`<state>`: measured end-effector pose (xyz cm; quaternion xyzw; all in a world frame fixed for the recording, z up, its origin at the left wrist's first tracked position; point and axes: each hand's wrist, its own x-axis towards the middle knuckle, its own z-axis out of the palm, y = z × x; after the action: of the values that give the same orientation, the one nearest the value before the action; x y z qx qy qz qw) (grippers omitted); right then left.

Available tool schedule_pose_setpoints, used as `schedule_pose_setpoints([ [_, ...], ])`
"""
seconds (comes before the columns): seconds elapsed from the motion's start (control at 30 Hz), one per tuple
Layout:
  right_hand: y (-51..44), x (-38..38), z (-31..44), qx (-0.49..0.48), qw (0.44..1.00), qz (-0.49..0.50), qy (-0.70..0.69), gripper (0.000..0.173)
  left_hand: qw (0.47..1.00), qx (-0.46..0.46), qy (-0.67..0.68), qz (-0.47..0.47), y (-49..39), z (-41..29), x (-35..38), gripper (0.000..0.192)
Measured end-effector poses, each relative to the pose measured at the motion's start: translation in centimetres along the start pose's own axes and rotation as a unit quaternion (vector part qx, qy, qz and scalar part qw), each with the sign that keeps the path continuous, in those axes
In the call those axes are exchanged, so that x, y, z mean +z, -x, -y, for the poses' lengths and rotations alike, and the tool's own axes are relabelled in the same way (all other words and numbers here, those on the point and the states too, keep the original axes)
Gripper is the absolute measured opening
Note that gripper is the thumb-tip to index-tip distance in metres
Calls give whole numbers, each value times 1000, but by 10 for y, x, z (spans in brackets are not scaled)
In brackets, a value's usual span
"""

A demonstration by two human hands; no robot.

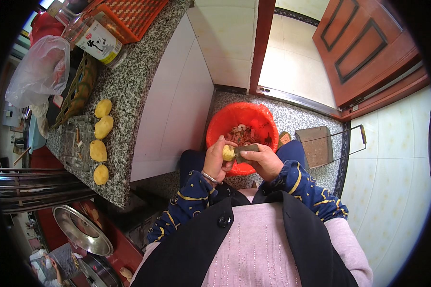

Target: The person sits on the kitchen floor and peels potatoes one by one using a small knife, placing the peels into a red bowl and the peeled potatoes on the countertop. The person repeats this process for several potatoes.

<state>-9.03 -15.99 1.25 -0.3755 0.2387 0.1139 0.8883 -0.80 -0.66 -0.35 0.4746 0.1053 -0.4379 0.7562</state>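
Observation:
My left hand [215, 159] is closed round a pale yellow potato [228, 153], which looks mostly peeled. Against the potato's right side is a flat, dark metal blade [245, 153], gripped by my right hand [264, 160]; whether it is a knife or a scraper I cannot tell. Both hands are above a red bin [215, 122] lined with a red plastic bag, with scraps [242, 134] inside. Several peeled potatoes [104, 127] lie in a row along the granite counter [129, 79] at the left.
On the counter stand a glass bottle [98, 43], an orange plastic basket [143, 18], a woven basket [79, 88] and a clear tray [77, 143]. A metal dustpan [314, 145] lies right of the bin. An open door [362, 43] is beyond. Another person [52, 265] is at the lower left.

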Motion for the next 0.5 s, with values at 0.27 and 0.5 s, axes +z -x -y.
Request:
schedule_pose_setpoints([
  [0.27, -2, -11, -6, -3, 999, 1, -36, 23, 995, 36, -87, 35, -2, -3, -4, 39],
  [0.5, 0, -6, -4, 12, 1000, 11, 10, 24, 963, 136, -231, 19, 0, -4, 3, 36],
])
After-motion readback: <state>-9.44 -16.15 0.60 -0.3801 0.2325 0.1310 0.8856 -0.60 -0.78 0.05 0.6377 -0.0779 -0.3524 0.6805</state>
